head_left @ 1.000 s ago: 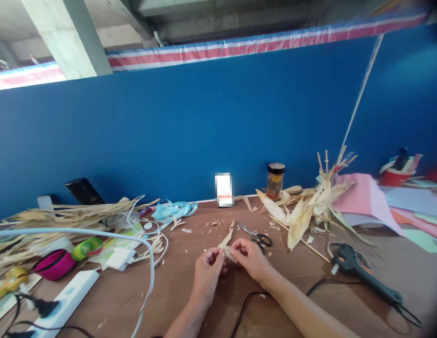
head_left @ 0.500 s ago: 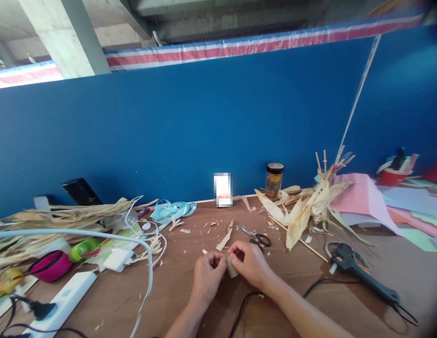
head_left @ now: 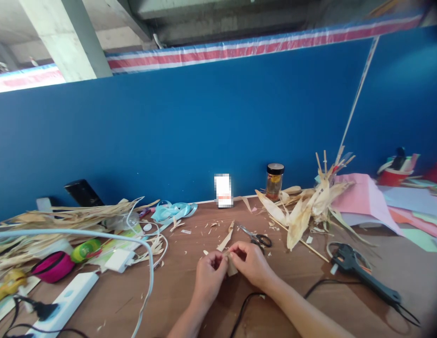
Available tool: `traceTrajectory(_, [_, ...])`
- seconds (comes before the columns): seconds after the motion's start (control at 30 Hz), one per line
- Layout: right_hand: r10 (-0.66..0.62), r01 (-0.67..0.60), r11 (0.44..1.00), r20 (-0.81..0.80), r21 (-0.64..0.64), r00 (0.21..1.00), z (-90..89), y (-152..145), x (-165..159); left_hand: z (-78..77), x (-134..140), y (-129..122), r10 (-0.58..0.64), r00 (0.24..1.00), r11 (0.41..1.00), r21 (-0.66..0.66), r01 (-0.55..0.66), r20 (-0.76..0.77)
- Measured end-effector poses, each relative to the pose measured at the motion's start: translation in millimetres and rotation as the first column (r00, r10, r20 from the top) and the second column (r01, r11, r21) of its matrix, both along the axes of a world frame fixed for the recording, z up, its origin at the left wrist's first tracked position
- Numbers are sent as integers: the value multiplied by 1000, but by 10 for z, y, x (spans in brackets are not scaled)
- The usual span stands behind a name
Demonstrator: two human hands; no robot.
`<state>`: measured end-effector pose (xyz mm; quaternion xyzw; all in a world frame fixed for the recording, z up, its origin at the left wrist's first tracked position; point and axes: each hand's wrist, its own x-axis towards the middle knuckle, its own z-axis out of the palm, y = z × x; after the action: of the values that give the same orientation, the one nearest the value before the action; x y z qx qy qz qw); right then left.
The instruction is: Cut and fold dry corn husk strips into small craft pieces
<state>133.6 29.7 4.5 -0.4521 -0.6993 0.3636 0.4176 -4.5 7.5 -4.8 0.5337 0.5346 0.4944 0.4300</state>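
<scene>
Pinching a small, tan, flat piece of dry-looking husk (head_left: pixel 232 269) between the fingers of left hand (head_left: pixel 208 273) and right hand (head_left: pixel 253 262), black-handled metal scissors (head_left: pixel 258 239) around one o'clock from them on the brown desk (head_left: pixel 179 291), the person could, I'd guess, split it by tugging unevenly.

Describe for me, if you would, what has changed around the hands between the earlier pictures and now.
The left hand and right hand have come slightly toward the person. The pale strip pinched at their fingertips has turned: it lay across between them, and now its free end points toward the person. Neither hand has visibly let go. The scissors, jar and glue gun stayed put.
</scene>
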Motion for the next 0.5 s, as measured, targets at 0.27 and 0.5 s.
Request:
traceTrajectory(0.27, [-30, 26, 999, 115, 40, 993, -97, 48, 36, -39, -5, 5, 4, 999, 1000, -3, -4, -35])
traceTrajectory(0.5, [-73, 72, 997, 31, 30, 997, 38, 78, 112, 2, -33, 15, 50, 999, 998, -31, -49, 12])
